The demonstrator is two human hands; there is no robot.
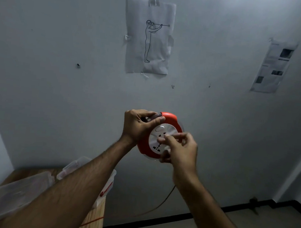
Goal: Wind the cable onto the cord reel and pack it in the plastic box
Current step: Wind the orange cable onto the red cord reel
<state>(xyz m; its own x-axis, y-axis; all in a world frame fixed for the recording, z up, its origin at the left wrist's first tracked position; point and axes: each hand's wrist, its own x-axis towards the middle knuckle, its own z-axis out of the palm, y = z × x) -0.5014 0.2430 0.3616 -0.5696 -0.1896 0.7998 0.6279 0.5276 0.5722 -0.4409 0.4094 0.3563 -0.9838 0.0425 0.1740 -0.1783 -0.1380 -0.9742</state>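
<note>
Cord reel (159, 135) clamped at its top edge by left hand (136, 126), above the plastic box (79, 166). Right hand (182, 150) fingers (164, 137) pinched together on its white face. Cable (161, 204) hangs below the reel.

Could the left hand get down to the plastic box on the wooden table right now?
Probably not yet: the left hand grips the orange cord reel up in the air. The plastic box sits below the left forearm with nothing between, but cable hangs unwound.

Both bare forearms are reaching forward and upward at chest height. The left hand (137, 126) is curling around the cord reel (164, 133), thumb lying across its top. The right hand (181, 149) is pinching at its face, fingers (169, 136) blurred.
</note>
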